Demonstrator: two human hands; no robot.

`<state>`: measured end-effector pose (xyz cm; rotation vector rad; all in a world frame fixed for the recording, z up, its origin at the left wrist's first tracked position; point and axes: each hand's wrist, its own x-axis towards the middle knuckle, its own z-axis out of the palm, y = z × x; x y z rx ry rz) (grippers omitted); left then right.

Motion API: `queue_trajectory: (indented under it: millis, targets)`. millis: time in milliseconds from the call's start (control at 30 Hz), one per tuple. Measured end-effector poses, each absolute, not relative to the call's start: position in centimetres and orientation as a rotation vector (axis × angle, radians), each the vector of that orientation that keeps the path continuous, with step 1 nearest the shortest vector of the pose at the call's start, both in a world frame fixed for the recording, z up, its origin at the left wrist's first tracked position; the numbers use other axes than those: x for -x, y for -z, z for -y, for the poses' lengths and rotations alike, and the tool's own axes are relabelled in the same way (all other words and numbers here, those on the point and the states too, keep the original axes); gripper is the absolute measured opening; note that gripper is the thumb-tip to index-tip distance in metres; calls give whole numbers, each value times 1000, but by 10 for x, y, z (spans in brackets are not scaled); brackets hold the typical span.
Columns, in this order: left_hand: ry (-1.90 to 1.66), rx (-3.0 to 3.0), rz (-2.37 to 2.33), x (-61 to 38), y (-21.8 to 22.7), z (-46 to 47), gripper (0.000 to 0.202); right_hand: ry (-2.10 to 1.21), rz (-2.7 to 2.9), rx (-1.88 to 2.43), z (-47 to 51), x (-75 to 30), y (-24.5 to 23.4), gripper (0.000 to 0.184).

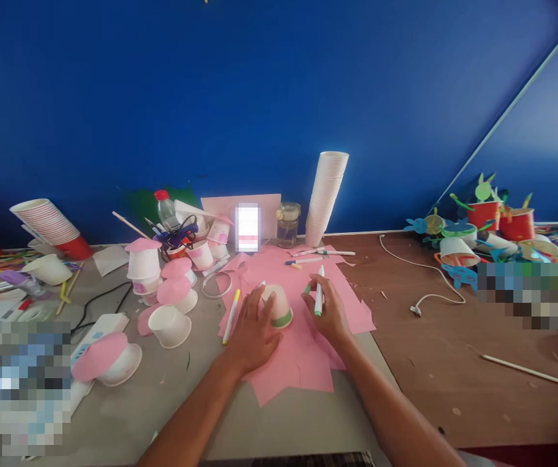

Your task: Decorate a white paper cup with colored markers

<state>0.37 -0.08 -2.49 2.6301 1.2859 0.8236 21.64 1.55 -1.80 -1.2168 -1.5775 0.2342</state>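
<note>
My left hand (252, 332) rests on an upturned white paper cup (279, 306) with a green band round its rim, fingers curled against its side. The cup lies on pink paper sheets (302, 350). My right hand (326, 312) is closed round a green-tipped marker (318, 292), held upright just right of the cup. A yellow marker (231, 316) lies left of my left hand.
Pink-topped white cups (172, 305) crowd the left. A tall stack of white cups (326, 194), a glass jar (288, 224) and a bottle (166, 209) stand at the back. A white cable (424, 285) and decorated red cups (497, 224) lie right. Loose markers (317, 256) sit beyond the pink paper.
</note>
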Motion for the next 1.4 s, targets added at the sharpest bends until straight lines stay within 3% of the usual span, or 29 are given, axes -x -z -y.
queue_trajectory:
  millis: [233,333,533,800,1100,1400]
  targets:
    - [-862,-2626,-1078,-5,18,6,95,-185,1540,1166,-10,-217,8,32]
    - [-1120,-2559,-1030,-3,12,6,80,-271,1494,1109,-7,-217,3,32]
    - [-1702,-2370,-1030,2,-1,12,39,-1050,1242,755,8,-214,-19,35]
    - [-1637,-2570,-735,-9,-10,30,44,-1554,1364,464,31,-196,-29,43]
    - [-1604,-2474,-764,-12,-16,37,23,-1502,1471,499,34,-192,-31,40]
    - [-1598,-2344,-837,-8,-8,24,24,-1346,1233,557,27,-206,-29,46]
